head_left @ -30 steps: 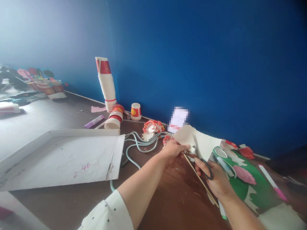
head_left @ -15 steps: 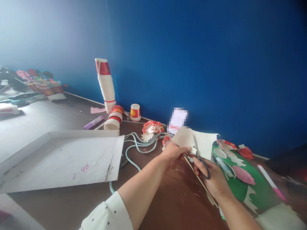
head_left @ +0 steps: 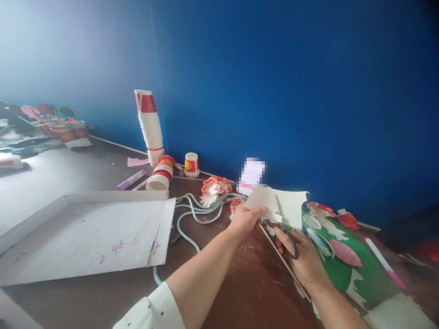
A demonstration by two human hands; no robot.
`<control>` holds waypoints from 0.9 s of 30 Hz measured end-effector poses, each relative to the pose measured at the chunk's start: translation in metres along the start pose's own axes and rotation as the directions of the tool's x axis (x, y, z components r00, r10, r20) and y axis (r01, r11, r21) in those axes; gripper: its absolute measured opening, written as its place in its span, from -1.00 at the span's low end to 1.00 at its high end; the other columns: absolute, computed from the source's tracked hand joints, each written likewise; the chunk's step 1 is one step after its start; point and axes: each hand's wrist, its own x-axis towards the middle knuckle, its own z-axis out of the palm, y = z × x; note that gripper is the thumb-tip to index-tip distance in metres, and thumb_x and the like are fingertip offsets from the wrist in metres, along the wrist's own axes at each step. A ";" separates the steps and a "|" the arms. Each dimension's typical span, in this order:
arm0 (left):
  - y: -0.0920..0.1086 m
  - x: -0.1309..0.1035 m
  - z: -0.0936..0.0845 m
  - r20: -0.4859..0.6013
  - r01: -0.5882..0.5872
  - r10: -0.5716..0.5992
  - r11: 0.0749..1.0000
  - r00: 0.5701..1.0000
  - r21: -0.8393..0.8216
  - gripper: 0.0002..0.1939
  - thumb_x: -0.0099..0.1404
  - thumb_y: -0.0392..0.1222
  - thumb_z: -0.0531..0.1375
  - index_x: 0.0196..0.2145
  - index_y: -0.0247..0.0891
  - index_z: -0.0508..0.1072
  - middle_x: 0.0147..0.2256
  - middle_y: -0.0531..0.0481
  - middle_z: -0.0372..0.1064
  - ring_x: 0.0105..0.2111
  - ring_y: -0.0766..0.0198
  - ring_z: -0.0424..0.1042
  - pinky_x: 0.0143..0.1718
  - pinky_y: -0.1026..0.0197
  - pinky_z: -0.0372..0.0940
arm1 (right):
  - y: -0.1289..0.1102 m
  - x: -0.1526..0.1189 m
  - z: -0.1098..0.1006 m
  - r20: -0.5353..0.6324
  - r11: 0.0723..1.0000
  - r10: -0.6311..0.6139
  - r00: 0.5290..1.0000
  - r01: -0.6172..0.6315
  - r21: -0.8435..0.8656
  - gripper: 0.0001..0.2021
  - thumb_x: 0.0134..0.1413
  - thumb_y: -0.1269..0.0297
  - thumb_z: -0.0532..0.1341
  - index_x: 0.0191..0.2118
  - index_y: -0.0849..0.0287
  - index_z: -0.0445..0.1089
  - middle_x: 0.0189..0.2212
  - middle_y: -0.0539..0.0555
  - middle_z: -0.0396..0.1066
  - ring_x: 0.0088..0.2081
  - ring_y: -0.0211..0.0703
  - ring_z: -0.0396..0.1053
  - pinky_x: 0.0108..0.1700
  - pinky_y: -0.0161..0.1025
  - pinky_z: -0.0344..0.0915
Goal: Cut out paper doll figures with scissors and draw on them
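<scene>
My left hand [head_left: 244, 221] pinches a piece of off-white paper [head_left: 259, 201] by its lower edge, thumb on top. In my right hand [head_left: 302, 260] is a pair of scissors [head_left: 292, 244] with dark handles, the fingers through the loops. One blade stands in front of the paper and part of the scissors is hidden behind it. Another pale sheet [head_left: 293, 205] shows behind and to the right of the blade. Below the hands a thin wooden stick [head_left: 283, 260] lies slanting on the brown table [head_left: 240, 292].
A white cardboard tray [head_left: 85, 237] marked in pink lies at left. Behind it rise stacked paper cups [head_left: 151, 130] and one upturned cup [head_left: 191, 165]. A pale cable [head_left: 183, 228] loops mid-table. At right, a green sheet [head_left: 366, 278] bears paper cutouts and a pink oval [head_left: 345, 253].
The whole view has shifted slightly, with things sitting lower and a bit further left. My left thumb has drawn back a little on the paper; both hands keep their hold.
</scene>
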 end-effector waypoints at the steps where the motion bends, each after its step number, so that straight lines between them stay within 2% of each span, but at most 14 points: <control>1: 0.000 -0.001 0.000 -0.005 0.002 -0.002 1.000 1.000 -0.001 -0.74 0.04 -0.08 0.30 -0.50 -0.34 0.39 -0.63 0.05 0.24 -0.64 0.40 0.19 -0.61 0.32 0.09 | 0.001 0.001 0.000 0.004 1.000 0.003 1.000 -0.003 0.003 -0.69 0.02 0.07 0.29 -0.59 0.12 0.34 -0.62 -0.06 0.27 -0.52 -0.24 0.15 -0.45 -0.28 0.03; 10: 0.006 -0.008 0.006 0.014 0.005 -0.003 0.995 1.000 -0.104 -0.82 0.01 -0.20 0.30 -0.47 -0.33 0.39 -0.64 0.09 0.21 -0.63 0.43 0.16 -0.57 0.33 0.09 | -0.001 0.000 -0.002 -0.021 0.991 -0.026 0.999 0.023 -0.129 -0.63 0.06 -0.02 0.22 -0.61 0.10 0.32 -0.63 -0.07 0.25 -0.51 -0.21 0.16 -0.41 -0.26 0.04; 16: 0.005 -0.007 0.006 -0.001 0.017 -0.017 0.997 1.000 -0.070 -0.82 0.01 -0.19 0.29 -0.48 -0.33 0.38 -0.64 0.07 0.22 -0.64 0.41 0.17 -0.59 0.32 0.07 | -0.011 -0.003 0.000 -0.036 0.959 -0.057 0.998 0.045 -0.279 -0.56 0.08 -0.07 0.18 -0.65 0.11 0.28 -0.66 -0.06 0.24 -0.52 -0.20 0.16 -0.41 -0.26 0.05; 27: 0.005 -0.010 0.009 -0.018 0.031 -0.032 0.998 0.999 -0.063 -0.81 0.02 -0.20 0.30 -0.44 -0.35 0.41 -0.65 0.08 0.22 -0.64 0.42 0.18 -0.58 0.33 0.09 | -0.018 -0.005 0.006 -0.070 0.977 -0.044 0.997 0.029 -0.211 -0.61 0.02 -0.08 0.21 -0.62 0.09 0.36 -0.68 -0.05 0.26 -0.54 -0.18 0.19 -0.45 -0.25 0.05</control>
